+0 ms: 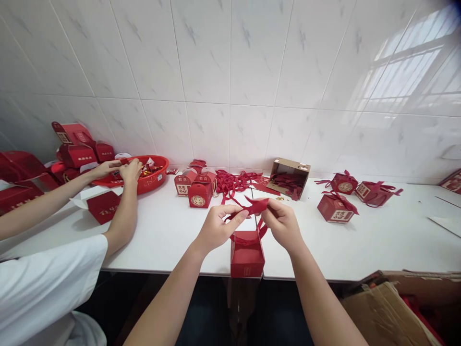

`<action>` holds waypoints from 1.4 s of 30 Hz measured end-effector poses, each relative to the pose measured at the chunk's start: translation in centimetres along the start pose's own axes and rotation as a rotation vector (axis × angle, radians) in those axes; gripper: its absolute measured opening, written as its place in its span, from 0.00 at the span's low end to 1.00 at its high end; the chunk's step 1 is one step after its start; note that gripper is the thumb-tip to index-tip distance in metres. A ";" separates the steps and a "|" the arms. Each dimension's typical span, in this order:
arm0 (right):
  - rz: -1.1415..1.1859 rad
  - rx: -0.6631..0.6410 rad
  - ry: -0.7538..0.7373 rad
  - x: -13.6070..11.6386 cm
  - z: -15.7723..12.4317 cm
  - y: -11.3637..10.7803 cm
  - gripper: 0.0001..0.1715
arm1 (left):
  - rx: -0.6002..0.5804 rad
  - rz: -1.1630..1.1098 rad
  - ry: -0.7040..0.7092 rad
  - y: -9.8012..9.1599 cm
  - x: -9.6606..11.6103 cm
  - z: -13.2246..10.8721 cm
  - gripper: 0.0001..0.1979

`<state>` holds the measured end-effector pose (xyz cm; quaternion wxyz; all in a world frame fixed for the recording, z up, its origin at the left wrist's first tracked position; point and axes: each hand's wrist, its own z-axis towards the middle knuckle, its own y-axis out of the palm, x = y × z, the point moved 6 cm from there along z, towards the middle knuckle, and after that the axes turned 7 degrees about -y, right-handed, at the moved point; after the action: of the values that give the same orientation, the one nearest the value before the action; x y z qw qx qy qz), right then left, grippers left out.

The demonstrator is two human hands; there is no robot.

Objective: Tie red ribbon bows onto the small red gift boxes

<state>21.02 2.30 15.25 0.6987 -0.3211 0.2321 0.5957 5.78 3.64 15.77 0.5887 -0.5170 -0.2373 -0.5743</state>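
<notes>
A red gift box (248, 257) stands at the table's front edge, straight ahead of me. Above it, both hands pinch a red ribbon (256, 206). My left hand (220, 226) is closed on the ribbon between thumb and index finger. On the other side, my right hand (284, 223) is closed around a part of the same ribbon. Loops of ribbon hang down from the hands to the top of the box. Just beyond my hands lies a heap of loose red ribbons (234, 181).
A co-worker's hands (124, 169) are over a red plastic basin (153, 180) at left. Small red boxes (200, 194) stand behind my left hand. An open carton (290, 175) holds dark red pieces. Ribboned boxes (336, 206) stand at right, and a cardboard box (389, 312) sits below the table edge.
</notes>
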 end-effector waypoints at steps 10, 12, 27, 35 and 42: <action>0.050 -0.016 0.003 -0.3 -0.4 0.8 0.10 | 0.045 0.032 0.004 0.0 -0.2 0.3 0.11; 0.019 -0.009 -0.027 -0.4 -0.3 0.5 0.10 | 0.034 0.047 0.007 -0.1 -0.3 0.3 0.11; -0.496 -0.200 -0.511 -1.3 -0.8 0.5 0.17 | -0.221 -0.342 -0.245 0.2 -1.5 0.2 0.31; -0.379 0.047 -0.331 0.0 -1.8 -1.3 0.16 | 0.151 0.519 0.034 -1.3 -0.2 -1.6 0.13; -0.383 0.326 0.193 6.4 -8.4 -8.0 0.16 | 0.606 0.953 -0.180 -8.2 -5.6 -6.3 0.11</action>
<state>30.50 -0.13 6.36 0.8159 -0.2976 0.3256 0.3738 -4.99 2.13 11.40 0.8822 -0.4216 -0.1813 -0.1054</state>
